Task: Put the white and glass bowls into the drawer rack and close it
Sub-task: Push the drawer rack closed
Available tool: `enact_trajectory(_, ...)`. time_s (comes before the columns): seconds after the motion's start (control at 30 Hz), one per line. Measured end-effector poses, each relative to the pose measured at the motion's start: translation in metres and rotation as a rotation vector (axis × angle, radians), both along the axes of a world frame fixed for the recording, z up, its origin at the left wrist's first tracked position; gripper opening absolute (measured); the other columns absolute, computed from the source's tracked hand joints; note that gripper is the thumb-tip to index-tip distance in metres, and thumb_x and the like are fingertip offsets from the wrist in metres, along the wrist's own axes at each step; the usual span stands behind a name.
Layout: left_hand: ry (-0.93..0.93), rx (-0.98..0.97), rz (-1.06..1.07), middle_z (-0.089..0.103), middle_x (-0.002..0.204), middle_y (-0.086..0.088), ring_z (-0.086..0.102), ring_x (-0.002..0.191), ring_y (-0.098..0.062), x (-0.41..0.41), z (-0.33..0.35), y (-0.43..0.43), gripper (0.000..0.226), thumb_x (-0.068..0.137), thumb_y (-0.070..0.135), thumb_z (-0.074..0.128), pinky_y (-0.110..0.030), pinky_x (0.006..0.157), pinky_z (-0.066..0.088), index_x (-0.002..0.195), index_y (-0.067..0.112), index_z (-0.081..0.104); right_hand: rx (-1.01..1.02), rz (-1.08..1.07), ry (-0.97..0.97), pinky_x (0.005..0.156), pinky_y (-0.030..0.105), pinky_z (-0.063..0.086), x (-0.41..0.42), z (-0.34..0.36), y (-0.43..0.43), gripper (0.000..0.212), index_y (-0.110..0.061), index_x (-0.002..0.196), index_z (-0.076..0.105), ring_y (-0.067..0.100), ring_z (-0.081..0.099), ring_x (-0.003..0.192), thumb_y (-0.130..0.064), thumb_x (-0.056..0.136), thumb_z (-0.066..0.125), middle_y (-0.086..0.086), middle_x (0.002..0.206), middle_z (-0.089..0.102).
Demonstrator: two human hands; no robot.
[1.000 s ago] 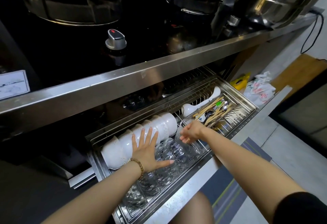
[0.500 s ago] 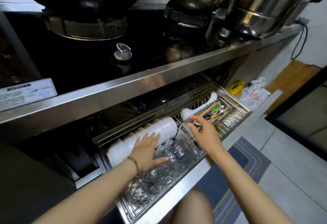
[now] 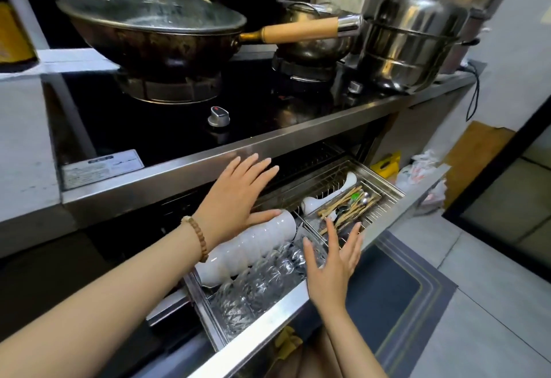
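— Bowls?

— Two rows, side by side in the pulled-out drawer rack below the stove edge. White bowls on edge, nested rim against base, glossy, plain. Glass bowls just in front, nearer the drawer's steel front, clear with a cut faceted pattern, also on edge and nested.

— Which way pointing?

— Both rows long from lower left to upper right, parallel to the drawer front. White row ending at the right with a rounded base facing the cutlery tray. Exact facing of the glass rims hard to tell through the glare.

— Hands?

— Left hand flat, fingers spread, empty, raised over the right end of the white row, beaded bracelet at the wrist. Whether touching the bowls, cannot tell. Right hand also spread wide and empty, palm toward the rack, over the right end of the glass row.

— Drawer?

— Out, not closed. White ladle and chopsticks in the right section. Lidded wok and steel steamer pot up on the stove.
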State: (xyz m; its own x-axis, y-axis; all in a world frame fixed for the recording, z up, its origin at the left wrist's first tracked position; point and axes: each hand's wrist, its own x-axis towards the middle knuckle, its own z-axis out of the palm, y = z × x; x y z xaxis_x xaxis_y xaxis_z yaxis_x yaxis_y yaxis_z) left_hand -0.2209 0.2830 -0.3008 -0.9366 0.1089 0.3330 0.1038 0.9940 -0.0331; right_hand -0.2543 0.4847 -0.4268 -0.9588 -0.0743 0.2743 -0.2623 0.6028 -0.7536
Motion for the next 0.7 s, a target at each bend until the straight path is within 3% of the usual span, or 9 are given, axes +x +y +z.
enact_trajectory(0.13, 0.052, -0.072, 0.05, 0.029, 0.154, -0.006, 0.018, 0.144, -0.025, 0.003, 0.032, -0.022, 0.085, 0.081, 0.07, 0.027, -0.041, 0.118, 0.005, 0.147, 0.017, 0.027, 0.039, 0.023, 0.025, 0.119, 0.046, -0.005, -0.004, -0.002, -0.005, 0.059, -0.056, 0.138, 0.02, 0.008, -0.023, 0.144, -0.064, 0.083, 0.042, -0.012, 0.157, -0.018)
enact_trajectory(0.33, -0.017, -0.146, 0.208, 0.03, 0.154, -0.005, 0.02, 0.144, -0.023, 0.009, 0.038, -0.057, 0.09, 0.079, 0.073, 0.024, -0.04, 0.117, 0.01, 0.148, 0.014, 0.023, 0.063, 0.04, 0.017, 0.119, 0.048, -0.007, -0.018, -0.002, -0.026, 0.056, -0.048, 0.139, 0.032, 0.009, -0.022, 0.144, -0.057, 0.087, 0.049, -0.012, 0.157, -0.012)
enact_trajectory(0.47, -0.05, -0.136, 0.223, 0.026, 0.155, -0.001, 0.019, 0.144, -0.021, 0.006, 0.036, -0.058, 0.091, 0.079, 0.077, 0.024, -0.039, 0.117, 0.012, 0.149, 0.019, 0.02, 0.023, 0.106, 0.008, 0.116, 0.044, -0.013, -0.029, 0.002, -0.047, 0.062, -0.048, 0.142, 0.027, 0.007, -0.029, 0.141, -0.058, 0.086, 0.05, -0.01, 0.157, -0.017)
enact_trajectory(0.57, -0.068, -0.095, 0.203, 0.023, 0.156, -0.001, 0.02, 0.144, -0.021, 0.005, 0.037, -0.059, 0.092, 0.078, 0.077, 0.029, -0.037, 0.118, 0.016, 0.149, 0.02, 0.018, -0.092, 0.171, -0.055, 0.114, 0.045, -0.009, -0.042, 0.01, -0.062, 0.073, -0.052, 0.143, 0.016, 0.008, -0.034, 0.138, -0.053, 0.084, 0.059, -0.012, 0.153, -0.03)
enact_trajectory(0.7, -0.077, -0.077, 0.2, 0.018, 0.158, 0.001, 0.016, 0.145, -0.018, 0.007, 0.037, -0.059, 0.093, 0.077, 0.079, 0.027, -0.035, 0.118, 0.012, 0.15, 0.021, 0.014, -0.396, 0.101, -0.292, 0.117, 0.048, 0.006, -0.04, 0.012, -0.09, 0.088, -0.048, 0.146, -0.001, 0.018, -0.028, 0.143, -0.046, 0.085, 0.062, -0.006, 0.151, -0.037)
